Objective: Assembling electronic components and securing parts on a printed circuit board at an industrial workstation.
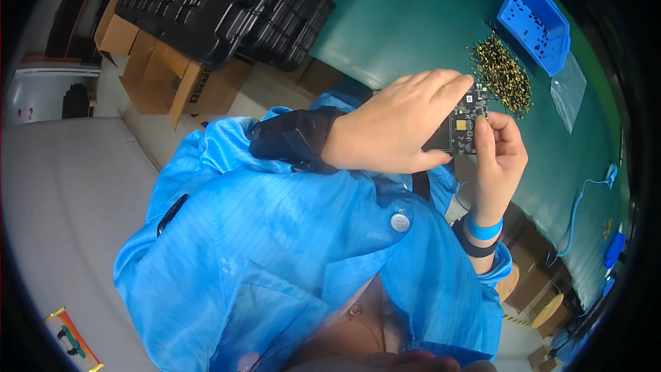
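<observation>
A black circuit board (463,125) with a gold square and small components is held between my two hands, above the front edge of the green work surface. My left hand (396,124) lies over the board's left side, its thumb at the lower edge and its fingers at the upper edge. My right hand (501,148) is closed at the board's right edge, thumb and forefinger pinching there. Whether a small part sits in that pinch is hidden. Just beyond the board lies a heap of small brass-and-black pieces (502,74).
A blue bin (559,56) with small black pieces stands beyond the heap, beside a clear plastic bag (569,93). Stacked black trays (206,7) and open cardboard boxes (155,72) are at the left. A blue coiled cord (575,213) hangs at the right of the green mat (413,21).
</observation>
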The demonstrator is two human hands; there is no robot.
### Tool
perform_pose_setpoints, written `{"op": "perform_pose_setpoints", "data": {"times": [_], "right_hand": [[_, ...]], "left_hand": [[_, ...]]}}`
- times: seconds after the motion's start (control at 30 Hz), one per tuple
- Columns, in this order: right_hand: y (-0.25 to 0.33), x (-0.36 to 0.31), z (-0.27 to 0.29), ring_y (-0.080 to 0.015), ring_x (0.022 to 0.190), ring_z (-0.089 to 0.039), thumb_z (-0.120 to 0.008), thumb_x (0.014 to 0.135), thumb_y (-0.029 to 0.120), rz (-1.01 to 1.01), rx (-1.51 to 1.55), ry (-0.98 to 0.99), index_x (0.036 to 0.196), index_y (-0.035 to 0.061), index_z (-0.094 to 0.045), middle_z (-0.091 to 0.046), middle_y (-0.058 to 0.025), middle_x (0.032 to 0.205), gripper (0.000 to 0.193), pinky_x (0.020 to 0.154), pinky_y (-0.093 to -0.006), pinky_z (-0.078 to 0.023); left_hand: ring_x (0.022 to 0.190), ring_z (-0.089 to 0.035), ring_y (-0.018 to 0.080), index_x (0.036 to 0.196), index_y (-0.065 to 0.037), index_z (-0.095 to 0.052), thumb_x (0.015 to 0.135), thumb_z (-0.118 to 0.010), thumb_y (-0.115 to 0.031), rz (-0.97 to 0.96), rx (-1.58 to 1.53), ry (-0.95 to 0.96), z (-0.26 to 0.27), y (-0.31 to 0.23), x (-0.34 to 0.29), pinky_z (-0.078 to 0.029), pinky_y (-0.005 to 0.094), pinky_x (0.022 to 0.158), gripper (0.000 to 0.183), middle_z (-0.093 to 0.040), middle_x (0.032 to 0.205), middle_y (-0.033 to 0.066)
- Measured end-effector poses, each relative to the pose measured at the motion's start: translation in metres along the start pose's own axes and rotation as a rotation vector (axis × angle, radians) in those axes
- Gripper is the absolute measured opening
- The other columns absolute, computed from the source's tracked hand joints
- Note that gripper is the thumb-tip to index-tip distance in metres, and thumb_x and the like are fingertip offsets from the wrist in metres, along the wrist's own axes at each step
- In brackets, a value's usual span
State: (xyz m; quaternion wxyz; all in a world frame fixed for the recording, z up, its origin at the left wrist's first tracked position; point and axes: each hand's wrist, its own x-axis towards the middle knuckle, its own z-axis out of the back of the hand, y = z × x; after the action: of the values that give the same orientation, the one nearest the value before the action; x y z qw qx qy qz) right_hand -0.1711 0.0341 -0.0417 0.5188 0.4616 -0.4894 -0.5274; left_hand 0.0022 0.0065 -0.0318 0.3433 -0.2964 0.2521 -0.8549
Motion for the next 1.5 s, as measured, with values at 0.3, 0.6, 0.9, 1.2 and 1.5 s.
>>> {"op": "perform_pose_setpoints", "data": {"times": [0.3,0.6,0.9,1.2,1.5], "right_hand": [[-0.004,0.009,0.012,-0.0167,0.091,-0.050,-0.053,0.082,0.017,0.210,0.110,0.134,0.103,-0.0032,-0.053,-0.048,-0.0099,0.108,0.029,0.082,-0.0281,-0.040],[-0.003,-0.001,-0.007,-0.0072,0.064,-0.051,-0.060,0.078,0.003,0.063,0.281,0.062,0.090,-0.0039,-0.058,-0.055,-0.0028,0.079,0.014,0.050,-0.0177,-0.040],[-0.003,-0.009,-0.012,-0.0101,0.081,-0.054,-0.058,0.077,-0.004,0.039,0.376,0.002,0.096,-0.0044,-0.053,-0.057,-0.0066,0.091,0.020,0.071,-0.0212,-0.044],[-0.010,-0.012,-0.005,-0.0122,0.087,-0.054,-0.056,0.076,-0.007,0.096,0.373,0.011,0.100,-0.0044,-0.049,-0.055,-0.0088,0.096,0.025,0.074,-0.0221,-0.044],[-0.004,-0.012,0.006,-0.0103,0.079,-0.052,-0.055,0.080,0.001,0.079,0.260,0.051,0.098,-0.0035,-0.053,-0.054,-0.0058,0.092,0.019,0.068,-0.0212,-0.043]], "left_hand": [[0.105,-0.051,0.0305,0.126,0.005,-0.030,0.075,-0.059,-0.028,0.258,-1.833,0.404,-0.007,0.021,-0.003,-0.041,0.0373,0.091,0.067,-0.044,0.117,0.0276],[0.091,-0.056,0.0172,0.113,0.006,-0.047,0.085,-0.045,-0.023,0.693,-1.564,0.295,0.019,0.015,-0.001,-0.046,0.0311,0.077,0.040,-0.055,0.107,0.0141],[0.084,-0.051,0.0071,0.103,0.000,-0.052,0.077,-0.063,-0.008,0.321,-0.799,0.262,0.019,0.020,0.021,-0.043,0.0229,0.074,0.030,-0.057,0.091,0.0029],[0.083,-0.055,0.0091,0.099,-0.001,-0.053,0.077,-0.064,-0.012,0.424,-0.884,0.215,0.007,0.009,0.016,-0.045,0.0235,0.073,0.028,-0.059,0.089,0.0041],[0.079,-0.058,0.0118,0.096,0.000,-0.057,0.076,-0.064,-0.012,0.390,-0.853,0.235,0.012,0.009,0.017,-0.046,0.0244,0.071,0.024,-0.062,0.085,0.0062]]}}
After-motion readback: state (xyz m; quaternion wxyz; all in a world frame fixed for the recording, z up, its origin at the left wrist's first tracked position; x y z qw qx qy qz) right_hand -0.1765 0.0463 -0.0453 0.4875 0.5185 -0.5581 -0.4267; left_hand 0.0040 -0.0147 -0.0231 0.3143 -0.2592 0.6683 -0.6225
